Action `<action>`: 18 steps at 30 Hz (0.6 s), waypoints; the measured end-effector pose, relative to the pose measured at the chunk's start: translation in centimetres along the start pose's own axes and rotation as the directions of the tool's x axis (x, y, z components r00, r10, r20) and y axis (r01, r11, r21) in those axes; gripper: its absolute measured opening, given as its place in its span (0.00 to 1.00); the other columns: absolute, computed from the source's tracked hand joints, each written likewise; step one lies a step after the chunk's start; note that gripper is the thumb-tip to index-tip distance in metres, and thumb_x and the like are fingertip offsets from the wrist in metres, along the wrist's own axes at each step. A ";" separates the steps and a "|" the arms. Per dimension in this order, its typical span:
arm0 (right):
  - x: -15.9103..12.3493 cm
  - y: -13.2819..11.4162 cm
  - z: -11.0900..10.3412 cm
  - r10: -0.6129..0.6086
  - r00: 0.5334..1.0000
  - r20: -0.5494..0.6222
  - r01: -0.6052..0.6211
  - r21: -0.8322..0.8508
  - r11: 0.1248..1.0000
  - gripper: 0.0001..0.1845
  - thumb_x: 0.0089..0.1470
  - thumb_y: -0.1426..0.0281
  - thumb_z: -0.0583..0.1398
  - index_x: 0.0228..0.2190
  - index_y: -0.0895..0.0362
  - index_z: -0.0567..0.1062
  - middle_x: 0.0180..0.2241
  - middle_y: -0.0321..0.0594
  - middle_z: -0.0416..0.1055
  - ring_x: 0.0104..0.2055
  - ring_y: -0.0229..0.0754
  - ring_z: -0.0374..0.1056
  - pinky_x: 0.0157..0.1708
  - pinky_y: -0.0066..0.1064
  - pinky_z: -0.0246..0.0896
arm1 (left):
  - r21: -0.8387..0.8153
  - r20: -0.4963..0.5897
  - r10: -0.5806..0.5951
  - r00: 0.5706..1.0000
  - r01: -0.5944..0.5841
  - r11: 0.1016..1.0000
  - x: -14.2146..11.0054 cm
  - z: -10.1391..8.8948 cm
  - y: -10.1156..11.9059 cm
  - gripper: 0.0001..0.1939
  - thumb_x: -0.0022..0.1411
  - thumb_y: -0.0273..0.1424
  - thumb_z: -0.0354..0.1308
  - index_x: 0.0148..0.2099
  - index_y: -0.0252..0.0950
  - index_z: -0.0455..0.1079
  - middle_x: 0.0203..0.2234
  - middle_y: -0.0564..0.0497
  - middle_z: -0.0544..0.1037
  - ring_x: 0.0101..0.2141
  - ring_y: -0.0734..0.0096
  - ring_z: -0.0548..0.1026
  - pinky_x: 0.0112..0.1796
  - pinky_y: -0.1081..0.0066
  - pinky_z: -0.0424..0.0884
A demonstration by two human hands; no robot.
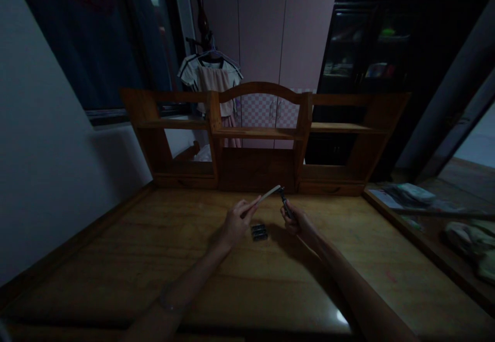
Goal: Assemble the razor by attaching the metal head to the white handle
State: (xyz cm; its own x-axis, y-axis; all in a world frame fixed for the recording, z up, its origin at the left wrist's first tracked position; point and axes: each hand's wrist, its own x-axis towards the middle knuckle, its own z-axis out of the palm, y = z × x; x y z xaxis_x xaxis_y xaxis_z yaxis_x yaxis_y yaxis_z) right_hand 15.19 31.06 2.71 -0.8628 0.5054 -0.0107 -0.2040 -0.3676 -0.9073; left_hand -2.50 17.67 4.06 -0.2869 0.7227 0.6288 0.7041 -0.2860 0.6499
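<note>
My left hand is closed on a thin pale stick, which slants up to the right. My right hand grips a slim dark handled tool with a small head at its upper end. The stick's far end meets or nearly meets that head; the dim light hides whether they touch. Below and between the hands, a small group of dark, short bar-like pieces lies on the wooden desk. Their exact kind is too dark to make out.
A wooden shelf unit with small drawers stands along the desk's back edge. Raised wooden rims border the sides. To the right lie papers and a pale package and a cloth-like bundle. Behind are a pink wardrobe and hanging clothes.
</note>
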 end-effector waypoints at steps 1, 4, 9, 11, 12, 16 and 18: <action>-0.1 -0.1 -0.2 -0.021 1.000 -0.019 0.020 -0.052 0.998 0.24 0.51 0.49 0.58 0.25 0.59 0.66 0.14 0.24 0.44 0.13 0.28 0.36 0.10 0.20 0.33 | 0.004 0.003 0.005 1.000 -0.005 1.000 0.0 0.0 -0.1 0.18 0.64 0.35 0.49 0.56 0.40 0.65 0.29 0.51 0.68 0.30 0.76 0.66 0.33 0.76 0.61; -0.3 -0.5 -0.5 -0.073 0.995 -0.066 0.060 -0.182 0.981 0.26 0.52 0.47 0.56 0.24 0.59 0.67 0.14 0.25 0.44 0.13 0.28 0.37 0.10 0.21 0.32 | 0.018 0.009 0.011 1.000 -0.012 1.000 0.0 0.0 -0.3 0.18 0.64 0.35 0.49 0.56 0.41 0.65 0.29 0.51 0.67 0.30 0.76 0.65 0.32 0.76 0.61; -0.6 -0.6 -0.1 -0.148 0.984 -0.102 0.098 -0.390 0.916 0.27 0.53 0.47 0.54 0.24 0.59 0.68 0.14 0.28 0.48 0.14 0.30 0.42 0.11 0.22 0.33 | 0.045 0.013 0.001 1.000 -0.002 0.999 0.0 -0.1 -0.3 0.18 0.65 0.35 0.48 0.56 0.41 0.64 0.28 0.52 0.66 0.29 0.76 0.65 0.31 0.77 0.60; -0.7 -0.6 0.2 -0.142 0.984 -0.109 0.082 -0.433 0.898 0.27 0.54 0.47 0.53 0.23 0.59 0.68 0.14 0.29 0.49 0.14 0.30 0.43 0.11 0.22 0.34 | 0.050 0.027 -0.004 1.000 0.002 0.999 0.0 -0.1 -0.3 0.19 0.65 0.35 0.48 0.56 0.42 0.64 0.28 0.52 0.66 0.29 0.76 0.65 0.31 0.77 0.60; -0.7 -0.6 0.4 -0.134 0.985 -0.109 0.074 -0.439 0.896 0.27 0.54 0.47 0.54 0.23 0.59 0.68 0.14 0.29 0.49 0.14 0.30 0.43 0.11 0.22 0.34 | 0.054 0.039 -0.006 0.999 0.004 0.999 0.0 -0.1 -0.3 0.19 0.65 0.35 0.48 0.56 0.42 0.64 0.28 0.52 0.66 0.29 0.76 0.65 0.31 0.76 0.60; -0.5 -0.8 0.2 -0.104 0.989 -0.101 0.063 -0.348 0.935 0.26 0.53 0.47 0.54 0.23 0.58 0.67 0.13 0.26 0.45 0.13 0.30 0.39 0.11 0.22 0.32 | 0.077 0.061 -0.014 0.998 0.009 0.997 -0.1 0.1 -0.4 0.18 0.64 0.35 0.49 0.56 0.43 0.65 0.29 0.52 0.67 0.30 0.75 0.66 0.33 0.76 0.61; -0.4 -1.2 -0.3 -0.109 0.986 -0.124 0.071 -0.283 0.957 0.26 0.52 0.46 0.55 0.23 0.57 0.65 0.13 0.25 0.42 0.13 0.29 0.35 0.11 0.22 0.29 | 0.073 0.036 -0.016 0.999 0.013 0.997 -0.1 0.2 -0.4 0.18 0.64 0.35 0.49 0.56 0.42 0.64 0.29 0.51 0.67 0.30 0.75 0.66 0.33 0.76 0.61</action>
State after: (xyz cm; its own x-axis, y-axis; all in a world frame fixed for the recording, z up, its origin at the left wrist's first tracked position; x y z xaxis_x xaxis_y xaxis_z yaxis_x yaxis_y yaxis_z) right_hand 15.87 31.51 3.65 -0.7713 0.6354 0.0366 -0.1254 -0.0954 -0.9875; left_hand -2.66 17.78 3.64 -0.2744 0.7496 0.6024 0.7455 -0.2298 0.6256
